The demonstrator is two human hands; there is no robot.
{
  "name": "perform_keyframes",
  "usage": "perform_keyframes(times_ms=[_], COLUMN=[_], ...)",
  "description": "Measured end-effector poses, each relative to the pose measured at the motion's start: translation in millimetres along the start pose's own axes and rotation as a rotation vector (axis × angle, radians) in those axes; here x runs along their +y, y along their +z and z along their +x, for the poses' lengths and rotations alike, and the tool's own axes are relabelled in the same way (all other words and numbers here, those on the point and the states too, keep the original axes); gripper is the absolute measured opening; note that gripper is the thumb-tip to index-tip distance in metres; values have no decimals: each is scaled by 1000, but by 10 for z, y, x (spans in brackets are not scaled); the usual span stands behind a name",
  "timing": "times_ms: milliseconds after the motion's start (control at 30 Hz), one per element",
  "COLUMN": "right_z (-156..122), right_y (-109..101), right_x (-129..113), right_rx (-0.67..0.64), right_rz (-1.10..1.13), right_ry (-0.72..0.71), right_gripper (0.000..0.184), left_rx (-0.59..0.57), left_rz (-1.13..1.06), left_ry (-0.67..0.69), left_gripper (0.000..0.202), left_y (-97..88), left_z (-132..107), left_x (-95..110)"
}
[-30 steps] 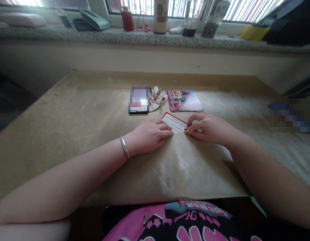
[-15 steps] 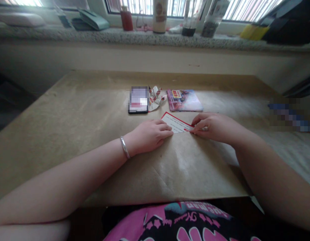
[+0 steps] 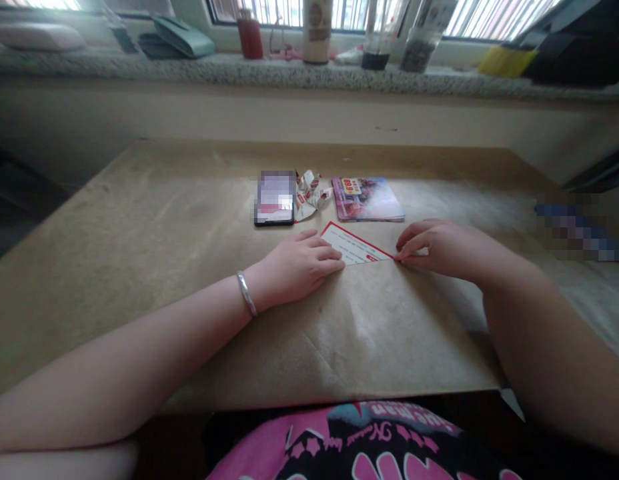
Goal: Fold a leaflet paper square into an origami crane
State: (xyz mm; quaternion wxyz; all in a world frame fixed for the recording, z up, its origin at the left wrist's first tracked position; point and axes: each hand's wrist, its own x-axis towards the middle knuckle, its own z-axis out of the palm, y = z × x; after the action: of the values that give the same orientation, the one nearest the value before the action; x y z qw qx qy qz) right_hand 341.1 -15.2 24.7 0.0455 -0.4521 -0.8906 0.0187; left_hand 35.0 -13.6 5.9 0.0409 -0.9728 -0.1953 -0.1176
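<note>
A white paper with a red border (image 3: 357, 245), folded into a triangle, lies on the brown paper-covered table (image 3: 164, 220). My left hand (image 3: 294, 267) rests flat on its left end, fingers together and pressing it down. My right hand (image 3: 439, 248) is at the paper's right tip, fingers curled, with the forefinger pressing the fold's end. A silver bangle (image 3: 247, 293) sits on my left wrist.
Behind the paper lie a phone (image 3: 274, 199), a crumpled red-and-white folded paper piece (image 3: 312, 193) and a colourful leaflet (image 3: 367, 199). A stone windowsill (image 3: 289, 73) at the back carries bottles, jars and cases. A blurred object (image 3: 579, 227) sits at the right.
My right hand has slid rightward along the folded edge to the paper's right tip, uncovering more of the paper. My left hand has stayed in place.
</note>
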Motion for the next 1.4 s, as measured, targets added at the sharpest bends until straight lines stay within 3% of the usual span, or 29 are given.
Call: perform_keyframes(times_ms=[233, 367, 500, 667, 1000, 1400], right_z=[1, 43, 109, 199, 235, 234], right_y=[13, 35, 85, 170, 214, 210], right_x=[127, 36, -198, -479, -520, -521], right_rx=[-48, 145, 199, 186, 191, 206], right_rz=[106, 140, 236, 114, 62, 90], right_ry=[17, 76, -109, -246, -276, -297], right_gripper=[19, 20, 20, 21, 26, 25], left_rx=[-7, 19, 71, 75, -3, -154], left_rz=[1, 6, 58, 100, -52, -21], left_ry=[12, 9, 25, 39, -38, 12], left_gripper=[26, 26, 27, 28, 28, 30], left_y=[-6, 23, 41, 32, -31, -310], left_z=[17, -1, -22, -4, 24, -66], left_x=[-19, -43, -50, -58, -45, -173])
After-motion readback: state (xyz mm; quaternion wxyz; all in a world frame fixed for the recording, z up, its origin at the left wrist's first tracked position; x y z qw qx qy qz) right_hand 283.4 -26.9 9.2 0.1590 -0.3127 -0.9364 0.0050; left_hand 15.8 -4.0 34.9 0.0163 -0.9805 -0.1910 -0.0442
